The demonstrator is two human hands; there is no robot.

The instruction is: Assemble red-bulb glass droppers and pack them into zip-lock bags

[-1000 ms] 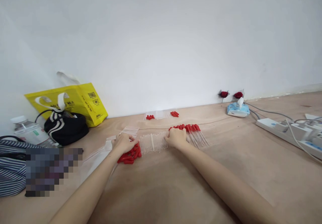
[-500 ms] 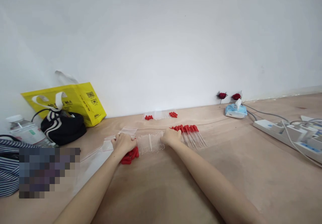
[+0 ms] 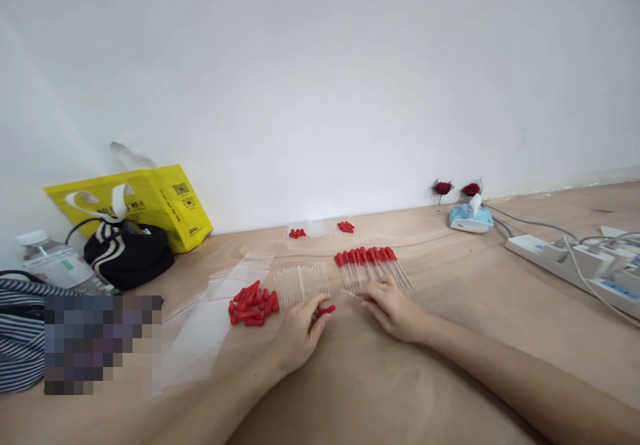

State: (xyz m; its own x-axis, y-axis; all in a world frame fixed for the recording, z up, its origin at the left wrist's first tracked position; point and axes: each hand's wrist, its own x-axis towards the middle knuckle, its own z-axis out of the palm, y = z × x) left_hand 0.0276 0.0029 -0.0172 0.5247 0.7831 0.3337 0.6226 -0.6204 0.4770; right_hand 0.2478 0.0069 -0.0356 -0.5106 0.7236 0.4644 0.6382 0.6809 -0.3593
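Note:
Between the thumb and fingers of my left hand (image 3: 301, 328) is a red rubber bulb (image 3: 327, 310). My right hand (image 3: 395, 308) pinches the end of a thin clear tube (image 3: 349, 292), which points to the left. A heap of red bulbs (image 3: 253, 303) lies left of my left hand, beside clear plastic bags (image 3: 205, 325). Several clear glass tubes (image 3: 300, 283) lie in a row just beyond my left hand. Beyond my right hand, a row of tubes with red bulbs on their far ends (image 3: 367, 261) lies slanted.
Near the wall lies a small bag with red bulbs (image 3: 346, 227). At left are a yellow bag (image 3: 175, 198), a black pouch (image 3: 130, 255) and a plastic bottle (image 3: 55, 258). At right are a tissue pack (image 3: 471, 218), two dark red roses (image 3: 443, 189) and a power strip (image 3: 575, 268).
My left hand has moved from the bulb heap toward me and right, now with a red bulb. My right hand has moved right and nearer, away from the clear tubes, with one tube.

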